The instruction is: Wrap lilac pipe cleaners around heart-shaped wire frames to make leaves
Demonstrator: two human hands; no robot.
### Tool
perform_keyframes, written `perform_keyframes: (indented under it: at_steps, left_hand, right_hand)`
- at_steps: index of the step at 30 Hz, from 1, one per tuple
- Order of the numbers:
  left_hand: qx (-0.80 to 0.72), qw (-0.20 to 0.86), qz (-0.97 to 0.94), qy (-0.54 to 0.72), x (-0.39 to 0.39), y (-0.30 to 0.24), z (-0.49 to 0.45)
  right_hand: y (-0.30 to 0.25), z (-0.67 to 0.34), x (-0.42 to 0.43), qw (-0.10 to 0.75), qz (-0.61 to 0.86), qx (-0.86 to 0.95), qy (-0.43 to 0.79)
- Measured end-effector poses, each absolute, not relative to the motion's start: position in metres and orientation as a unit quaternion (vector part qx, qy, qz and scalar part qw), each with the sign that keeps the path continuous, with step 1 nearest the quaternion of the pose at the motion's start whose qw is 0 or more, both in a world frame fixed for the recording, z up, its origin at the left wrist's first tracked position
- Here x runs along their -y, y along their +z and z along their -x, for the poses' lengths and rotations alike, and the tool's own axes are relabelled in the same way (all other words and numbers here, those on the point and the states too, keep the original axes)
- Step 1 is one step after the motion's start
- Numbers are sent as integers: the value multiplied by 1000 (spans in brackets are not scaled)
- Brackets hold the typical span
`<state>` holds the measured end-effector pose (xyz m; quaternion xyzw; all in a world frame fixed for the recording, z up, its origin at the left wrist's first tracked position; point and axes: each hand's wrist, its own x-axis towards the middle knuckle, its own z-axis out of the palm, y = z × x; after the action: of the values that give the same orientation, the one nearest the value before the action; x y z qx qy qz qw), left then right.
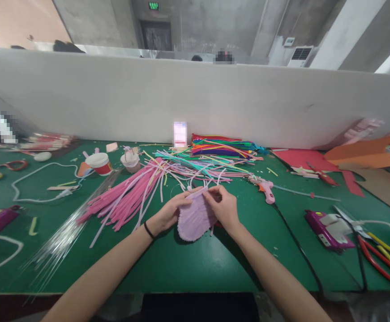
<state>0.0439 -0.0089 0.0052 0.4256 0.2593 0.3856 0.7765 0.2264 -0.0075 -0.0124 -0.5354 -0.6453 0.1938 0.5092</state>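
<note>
A rounded lilac piece made of fuzzy pipe cleaners (196,221) hangs between my two hands just above the green table. My left hand (172,209) is closed on its upper left edge, fingers pressed against it. At the upper right edge, my right hand (224,206) pinches the same piece between thumb and fingers. Loose pipe-cleaner ends stick up from its top. To the left of my left hand lies a bundle of pink pipe cleaners (130,197). Right of my right hand rests a pink glue gun (267,190).
Colourful pipe cleaners (221,147) are heaped at the back below a lit phone (180,134). Left stand a paper cup (99,163) and thin clear rods (67,228). Right are a purple power strip (327,230), red-handled scissors (374,259) and red sheets (304,158). A grey partition (130,98) runs behind.
</note>
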Motion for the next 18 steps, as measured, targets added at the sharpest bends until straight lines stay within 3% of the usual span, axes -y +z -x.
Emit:
perform_keyframes:
  at_steps: [18]
  left_hand:
    - [-264, 799, -342, 417, 15, 5, -50]
  right_hand:
    - [-11, -229, 8, 464, 518, 717, 49]
